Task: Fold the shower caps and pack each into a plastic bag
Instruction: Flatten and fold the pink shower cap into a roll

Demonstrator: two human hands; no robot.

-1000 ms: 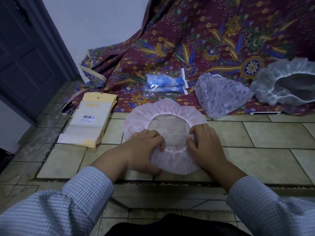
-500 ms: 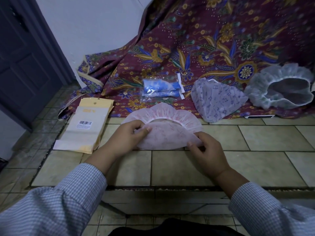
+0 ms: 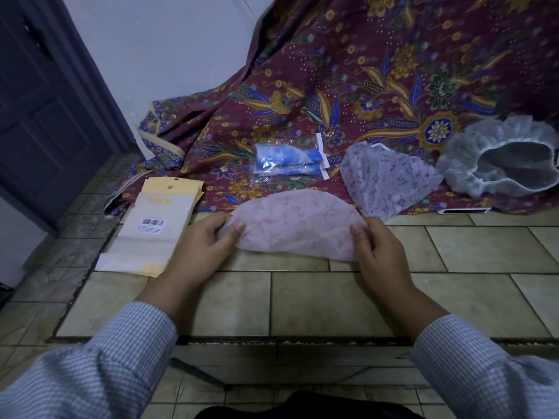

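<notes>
Dim, cool indoor light, perhaps from overhead. Soft shadows lie under the hands on the tiled floor [image 3: 317, 300]. Wide-angle bending curves the door [image 3: 36, 116] and the edges; corners darken, slightly soft.

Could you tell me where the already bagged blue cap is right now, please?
The blue cap lies on the patterned cloth, centre of the head view, just beyond the pink cap and left of the purple cap.
</notes>
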